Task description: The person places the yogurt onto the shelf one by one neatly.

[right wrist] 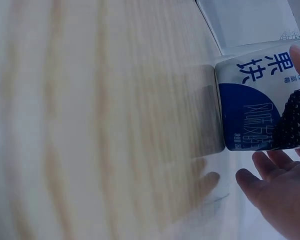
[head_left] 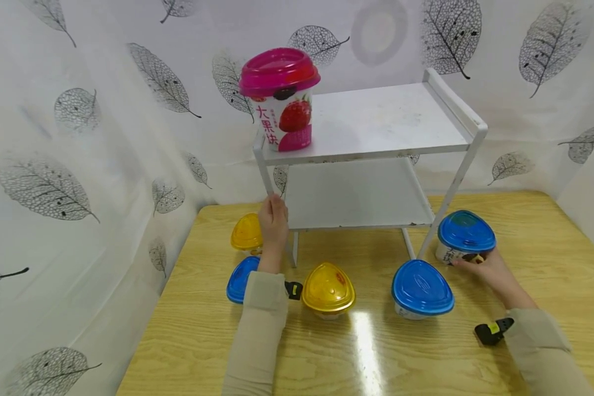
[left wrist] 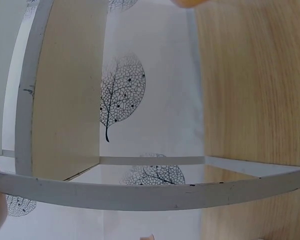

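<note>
My left hand [head_left: 274,220] grips the left front post of a white two-tier rack [head_left: 391,118], below the upper shelf. In the left wrist view, the rack's side frame [left wrist: 155,196] crosses the picture, with fingertips at the left edge. At the rack's right, my right hand [head_left: 490,275] holds a blue-lidded yogurt cup [head_left: 465,234] low on its body. The right wrist view has this cup [right wrist: 255,112] standing on the table, blackberries on its label, thumb on one side and fingers [right wrist: 255,182] on the other. A pink-lidded strawberry cup [head_left: 281,99] stands on the upper shelf's left end.
In front of the rack stand a yellow-lidded cup [head_left: 329,291] and a blue-lidded cup [head_left: 422,289]. Another yellow-lidded cup [head_left: 246,232] and a blue-lidded cup [head_left: 240,280] are partly behind the left arm. A leaf-patterned curtain [head_left: 104,165] surrounds the wooden table [head_left: 203,341].
</note>
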Motion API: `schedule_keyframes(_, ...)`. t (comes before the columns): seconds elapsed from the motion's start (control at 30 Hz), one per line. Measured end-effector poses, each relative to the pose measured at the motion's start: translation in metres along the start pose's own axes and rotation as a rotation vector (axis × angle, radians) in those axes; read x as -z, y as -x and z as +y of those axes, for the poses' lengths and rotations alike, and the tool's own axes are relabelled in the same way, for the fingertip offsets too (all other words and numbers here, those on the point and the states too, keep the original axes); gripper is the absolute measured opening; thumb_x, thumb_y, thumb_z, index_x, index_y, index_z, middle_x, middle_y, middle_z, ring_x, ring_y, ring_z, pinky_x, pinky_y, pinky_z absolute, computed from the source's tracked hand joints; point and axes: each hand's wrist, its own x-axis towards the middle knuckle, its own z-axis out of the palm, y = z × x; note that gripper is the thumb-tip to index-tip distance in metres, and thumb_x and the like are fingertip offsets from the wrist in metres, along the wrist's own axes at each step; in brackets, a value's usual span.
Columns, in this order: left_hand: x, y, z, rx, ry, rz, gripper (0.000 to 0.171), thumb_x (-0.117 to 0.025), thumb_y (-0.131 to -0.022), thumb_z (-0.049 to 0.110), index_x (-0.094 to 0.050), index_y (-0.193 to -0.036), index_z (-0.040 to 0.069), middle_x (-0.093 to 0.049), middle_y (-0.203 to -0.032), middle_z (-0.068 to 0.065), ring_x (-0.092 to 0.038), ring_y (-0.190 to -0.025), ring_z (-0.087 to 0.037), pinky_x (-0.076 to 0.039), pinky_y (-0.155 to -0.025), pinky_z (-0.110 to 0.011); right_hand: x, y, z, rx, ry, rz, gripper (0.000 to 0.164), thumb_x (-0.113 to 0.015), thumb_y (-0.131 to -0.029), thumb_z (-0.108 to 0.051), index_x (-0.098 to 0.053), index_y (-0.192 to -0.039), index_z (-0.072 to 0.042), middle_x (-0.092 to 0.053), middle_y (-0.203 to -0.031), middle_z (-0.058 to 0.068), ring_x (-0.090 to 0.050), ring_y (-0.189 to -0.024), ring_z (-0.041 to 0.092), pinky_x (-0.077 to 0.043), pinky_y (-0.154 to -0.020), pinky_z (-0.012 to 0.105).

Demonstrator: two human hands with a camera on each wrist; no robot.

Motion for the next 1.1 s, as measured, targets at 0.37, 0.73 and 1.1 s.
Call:
schedule_keyframes(0.37,0.0008,0.0004,-0.0013,0.005,-0.02,-0.002,0.055,-0.031,-0.085,0.054,-0.031,-0.062,0.004,-0.026,-0.05,0.007,-0.022,-0.042,-0.004,-0.017,-0.04,-0.019,-0.0046,-0.0063,0.0066,0.06,-0.046,0.037,0.071,-0.062,-0.083,-0.007,-0.019,-0.139,-0.02,-0.035,-0.117,-0.017,-0.033,-0.107,-0.002,-0.021,-0.101,0.031)
schedule_keyframes(0.73,0.0006,0.0012,-0.0019,-0.006,-0.013,-0.001,0.057,-0.031,-0.085,0.054,-0.029,-0.061,0.002,-0.026,-0.05,0.007,-0.022,-0.042,-0.003,-0.017,-0.039,-0.018,-0.007,-0.0082,0.005,0.032,-0.075,0.039,0.068,-0.06,-0.085,-0.011,-0.02,-0.139,-0.02,-0.036,-0.117,-0.015,-0.034,-0.104,-0.001,-0.025,-0.1,0.033)
schedule_keyframes(1.1,0.0005,0.0022,-0.0024,0.01,-0.019,0.004,0.056,-0.032,-0.086,0.053,-0.032,-0.063,0.002,-0.027,-0.05,0.004,-0.023,-0.042,-0.003,-0.017,-0.04,-0.018,-0.007,-0.0074,0.004,0.057,-0.063,0.04,0.068,-0.061,-0.084,-0.008,-0.021,-0.138,-0.019,-0.037,-0.113,-0.017,-0.037,-0.099,-0.003,-0.035,-0.074,0.008)
